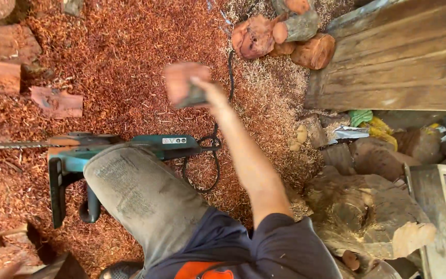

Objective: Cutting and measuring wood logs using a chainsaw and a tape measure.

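Note:
My right hand (pixel 206 89) is stretched out ahead of me, shut on a reddish block of wood (pixel 181 81) that is blurred by motion. It hangs above the sawdust-covered ground. Below it a green electric chainsaw (pixel 166 146) lies on the sawdust, bar pointing left, with its black cable (pixel 213 155) looped beside the arm. My knee in grey trousers (pixel 140 196) covers part of the saw. My left hand is out of sight.
Red sawdust (pixel 120 67) covers the ground. Cut logs (pixel 285 33) lie at the top, wood slabs (pixel 57 102) at left, a large stump (pixel 367 217) at right. Weathered planks (pixel 398 62) and a wooden frame (pixel 434 217) stand on the right.

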